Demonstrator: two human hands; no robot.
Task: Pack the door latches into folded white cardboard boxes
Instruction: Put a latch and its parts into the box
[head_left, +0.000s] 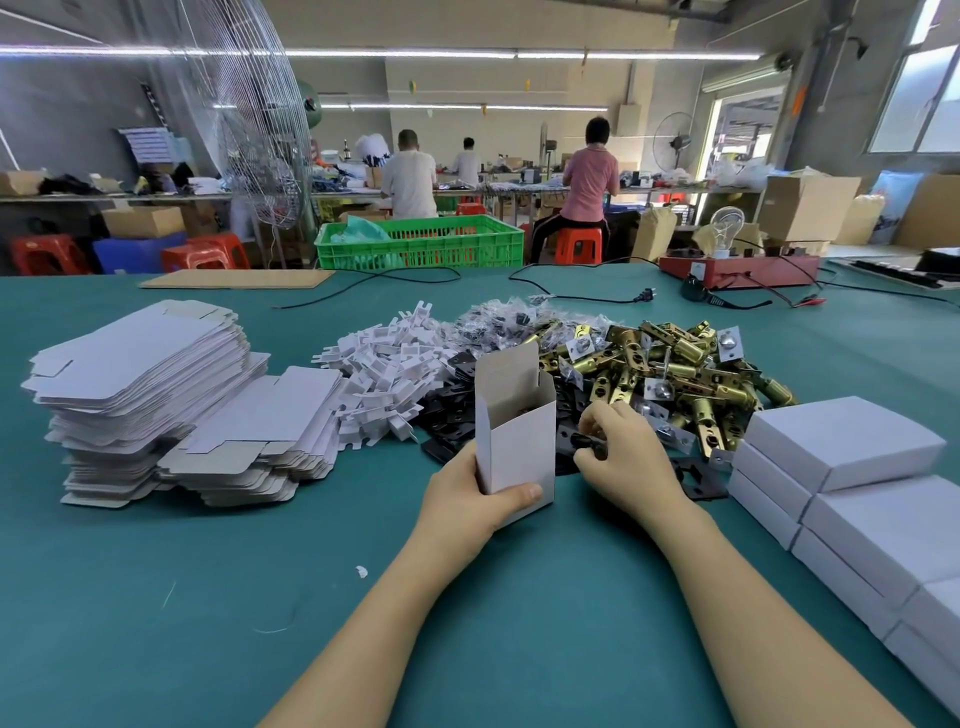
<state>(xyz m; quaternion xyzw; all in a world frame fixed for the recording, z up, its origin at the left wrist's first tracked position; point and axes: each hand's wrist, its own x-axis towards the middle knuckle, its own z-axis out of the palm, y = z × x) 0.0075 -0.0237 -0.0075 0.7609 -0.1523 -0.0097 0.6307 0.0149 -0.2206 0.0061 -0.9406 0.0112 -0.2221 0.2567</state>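
Note:
My left hand (467, 499) grips an upright folded white cardboard box (514, 431), its top flap open, standing on the green table. Just to its right, my right hand (618, 452) pinches a small black part (589, 444) at the edge of a heap of black plates (452, 410). Behind my right hand lies a pile of brass door latches (675, 369). What is inside the box is hidden.
Stacks of flat white box blanks (156, 395) sit at the left, white cardboard inserts (384, 374) and bagged small parts (498, 322) behind the box. Closed white boxes (841, 467) are stacked at the right. Cables, a red test unit (737, 270) and a green crate (421, 244) lie beyond.

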